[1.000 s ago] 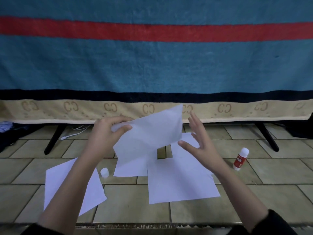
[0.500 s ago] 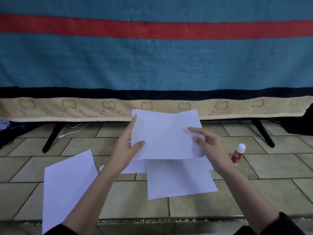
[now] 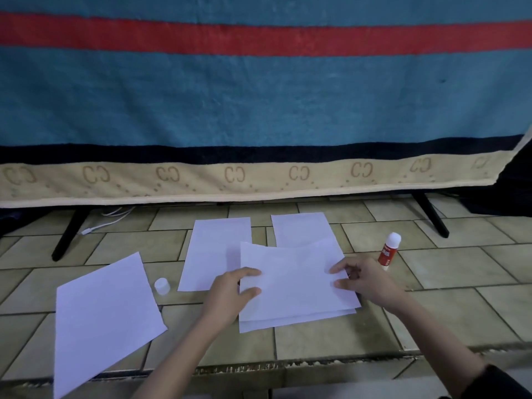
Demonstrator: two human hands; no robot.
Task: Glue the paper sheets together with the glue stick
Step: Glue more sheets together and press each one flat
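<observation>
At centre frame on the tiled floor (image 3: 449,272), I see both hands on the top sheet (image 3: 293,280).
My left hand (image 3: 230,295) pinches its left edge, my right hand (image 3: 365,280) its right edge, over a lower sheet (image 3: 288,322). Uncapped glue stick (image 3: 389,250) stands right of centre; white cap (image 3: 162,285) lies left.

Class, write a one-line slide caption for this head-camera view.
Both hands lay a paper sheet onto another on the tiled floor, glue stick standing nearby.
</observation>
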